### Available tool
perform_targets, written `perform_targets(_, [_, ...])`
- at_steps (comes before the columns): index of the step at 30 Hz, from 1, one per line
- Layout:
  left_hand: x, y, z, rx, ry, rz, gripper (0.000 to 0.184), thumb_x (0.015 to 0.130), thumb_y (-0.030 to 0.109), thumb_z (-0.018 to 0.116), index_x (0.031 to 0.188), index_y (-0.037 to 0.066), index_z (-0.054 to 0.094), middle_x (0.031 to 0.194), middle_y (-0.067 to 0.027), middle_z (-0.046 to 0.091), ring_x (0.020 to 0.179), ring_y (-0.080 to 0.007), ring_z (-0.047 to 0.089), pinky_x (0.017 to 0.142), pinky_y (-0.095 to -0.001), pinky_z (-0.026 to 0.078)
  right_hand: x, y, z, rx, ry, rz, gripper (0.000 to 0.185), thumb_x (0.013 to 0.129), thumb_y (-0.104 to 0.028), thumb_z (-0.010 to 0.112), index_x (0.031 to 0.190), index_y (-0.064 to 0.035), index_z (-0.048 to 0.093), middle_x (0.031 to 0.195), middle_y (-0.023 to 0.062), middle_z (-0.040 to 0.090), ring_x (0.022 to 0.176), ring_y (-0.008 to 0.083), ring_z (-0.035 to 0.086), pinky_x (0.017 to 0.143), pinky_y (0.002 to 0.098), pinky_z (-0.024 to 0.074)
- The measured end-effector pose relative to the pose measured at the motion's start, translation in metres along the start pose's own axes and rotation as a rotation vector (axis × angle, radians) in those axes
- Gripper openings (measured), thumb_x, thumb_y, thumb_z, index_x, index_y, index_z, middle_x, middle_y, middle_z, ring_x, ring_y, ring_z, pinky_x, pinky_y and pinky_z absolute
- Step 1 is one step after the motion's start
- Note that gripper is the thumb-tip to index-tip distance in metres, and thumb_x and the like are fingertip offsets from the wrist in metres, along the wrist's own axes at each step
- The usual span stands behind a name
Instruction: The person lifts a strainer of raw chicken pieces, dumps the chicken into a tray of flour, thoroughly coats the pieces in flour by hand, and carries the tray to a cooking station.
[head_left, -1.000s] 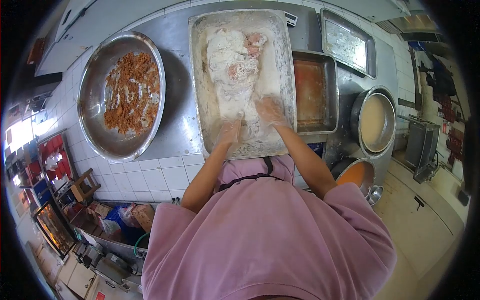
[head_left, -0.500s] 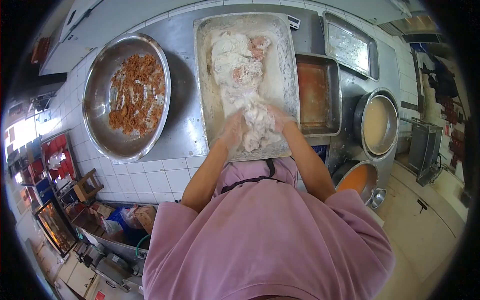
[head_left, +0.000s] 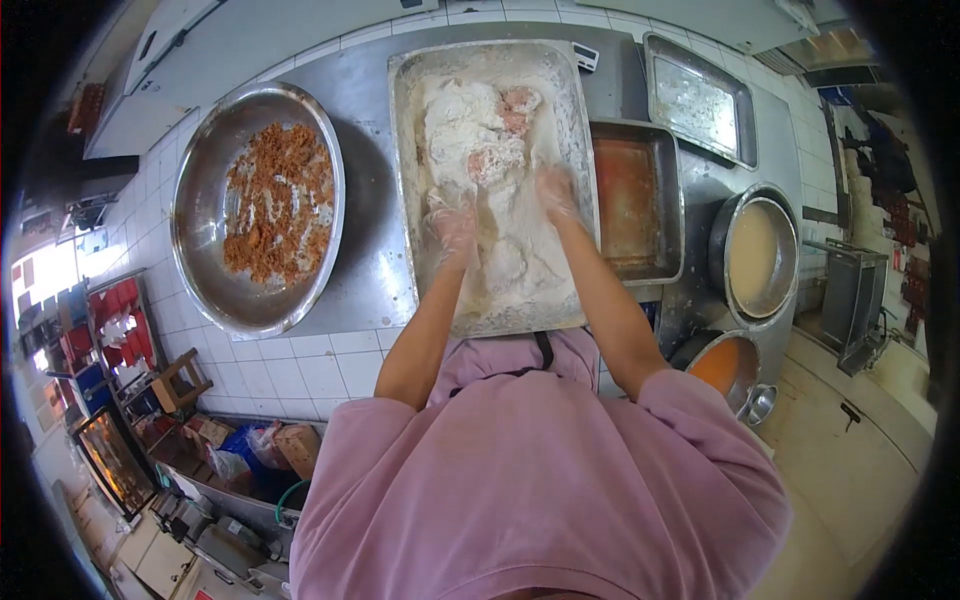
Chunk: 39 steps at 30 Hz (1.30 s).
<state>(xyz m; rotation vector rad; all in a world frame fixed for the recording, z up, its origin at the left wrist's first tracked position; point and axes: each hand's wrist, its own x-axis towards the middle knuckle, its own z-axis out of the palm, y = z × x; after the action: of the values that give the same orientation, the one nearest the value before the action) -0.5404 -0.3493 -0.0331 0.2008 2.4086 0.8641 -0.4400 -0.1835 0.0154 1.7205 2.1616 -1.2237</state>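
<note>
Change: half a second ago both hands met around a floury clump at the near end; they have now parted and moved farther up the long, dented metal tray (head_left: 586, 180). A small white-floured lump (head_left: 503, 265) lies there between the forearms, released. The larger heap of flour-coated pinkish pieces (head_left: 460, 118) sits at the tray's far end, bare patches showing. Judgement: coating looks uneven, work partway.

Grip: left hand (head_left: 455, 228), in clear plastic glove, is low in the loose white flour (head_left: 522, 225), just nearer than the heap; right hand (head_left: 556, 190) beside the tray's right wall, fingers partly hidden. From here, cannot tell whether either closes on anything.
</note>
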Motion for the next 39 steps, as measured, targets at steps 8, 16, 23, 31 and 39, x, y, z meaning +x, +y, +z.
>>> perform_targets(8, [0.071, -0.011, 0.039, -0.945, -0.515, -0.228, 0.055, 0.096, 0.053, 0.042, 0.128, 0.010, 0.054, 0.105, -0.0103, 0.064, 0.093, -0.0223, 0.062, 0.078, -0.0374, 0.049, 0.034, -0.007, 0.039, 0.619, -0.217, 0.142, 0.063, 0.096, -0.046, 0.039, 0.126, 0.0073, 0.053, 0.126, 0.0285, 0.054, 0.117, 0.0377, 0.053, 0.095, 0.0447, 0.0461])
perform_targets(16, [0.007, 0.062, -0.019, -1.070, -0.455, -0.438, 0.051, 0.097, 0.045, 0.044, 0.131, 0.008, 0.051, 0.123, -0.0069, 0.057, 0.106, -0.0203, 0.057, 0.089, -0.0331, 0.046, 0.016, 0.003, 0.030, 1.082, -0.637, 0.207, 0.064, 0.096, -0.049, 0.039, 0.126, 0.0061, 0.053, 0.121, 0.0261, 0.058, 0.112, 0.0333, 0.057, 0.092, 0.0428, 0.0471])
perform_targets(23, [0.004, 0.028, -0.034, -0.349, -0.160, -0.128, 0.047, 0.094, 0.044, 0.054, 0.096, -0.002, 0.060, 0.079, -0.0063, 0.060, 0.062, -0.0152, 0.053, 0.053, -0.0346, 0.046, -0.036, -0.014, -0.033, 0.210, -0.392, -0.146, 0.065, 0.096, -0.051, 0.040, 0.126, 0.0050, 0.053, 0.116, 0.0239, 0.062, 0.108, 0.0295, 0.061, 0.089, 0.0413, 0.0480])
perform_targets(31, [0.038, 0.015, 0.041, -0.762, 0.095, -0.431, 0.056, 0.092, 0.047, 0.057, 0.123, 0.000, 0.058, 0.114, -0.0147, 0.062, 0.102, -0.0217, 0.059, 0.089, -0.0335, 0.044, 0.140, -0.085, 0.022, -0.048, -0.030, -0.617, 0.056, 0.091, -0.044, 0.053, 0.105, 0.0096, 0.061, 0.111, 0.0299, 0.060, 0.110, 0.0405, 0.057, 0.093, 0.0480, 0.0436])
perform_targets(39, [0.055, 0.075, 0.009, -1.617, -0.078, -0.154, 0.067, 0.091, 0.053, 0.055, 0.138, 0.006, 0.044, 0.134, -0.0086, 0.052, 0.121, -0.0239, 0.051, 0.107, -0.0365, 0.037, 0.187, -0.130, 0.045, -0.329, -0.405, -0.460, 0.075, 0.089, -0.055, 0.049, 0.135, 0.0039, 0.045, 0.139, 0.0245, 0.044, 0.130, 0.0363, 0.044, 0.107, 0.0437, 0.0356])
